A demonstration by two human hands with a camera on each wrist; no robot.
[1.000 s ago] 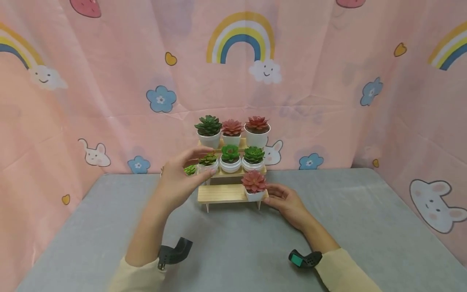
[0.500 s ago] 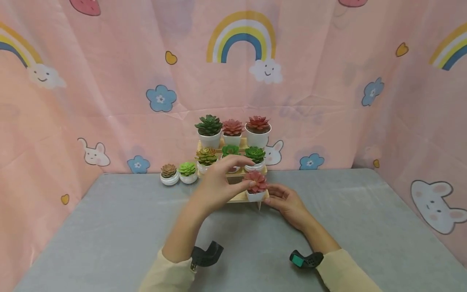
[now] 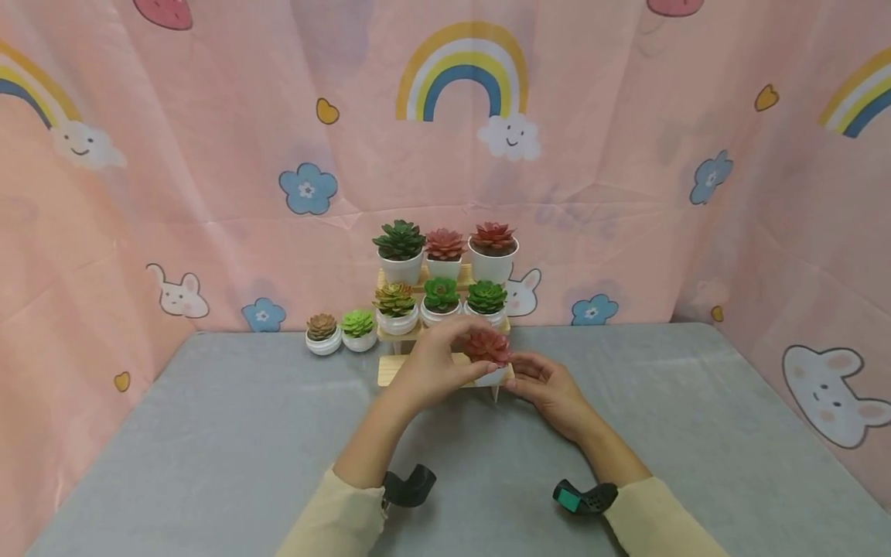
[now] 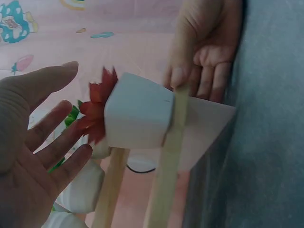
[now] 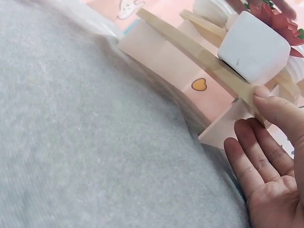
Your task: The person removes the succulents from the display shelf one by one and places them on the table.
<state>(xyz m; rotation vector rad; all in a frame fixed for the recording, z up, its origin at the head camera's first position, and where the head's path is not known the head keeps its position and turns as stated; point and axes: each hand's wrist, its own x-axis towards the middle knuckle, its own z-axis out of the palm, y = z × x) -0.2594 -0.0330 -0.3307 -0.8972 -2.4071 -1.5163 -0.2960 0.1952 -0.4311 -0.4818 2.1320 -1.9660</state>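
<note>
A red succulent point(image 3: 489, 348) in a white square pot point(image 4: 140, 114) stands at the right end of the bottom step of a wooden tiered stand point(image 3: 392, 371). My left hand point(image 3: 433, 365) is spread around the red leaves from the left; in the left wrist view a gap shows between its fingers and the pot. With my right hand point(image 3: 554, 394) I grip the right end of that step, thumb point(image 5: 273, 104) at the board's edge and fingers point(image 5: 251, 137) beneath. Part of the pot and step hides behind my left hand in the head view.
Green succulents point(image 3: 486, 296) in round white pots line the middle step. Above them are a dark green succulent point(image 3: 400, 240) and two red ones point(image 3: 493, 240). A brown succulent point(image 3: 322, 327) and a light green one point(image 3: 358, 323) stand on the grey table point(image 3: 244, 433), left of the stand.
My left hand has moved right and down, from the yellow-green succulent on the middle step to the red one on the bottom step. My right hand stays at the stand's end.
</note>
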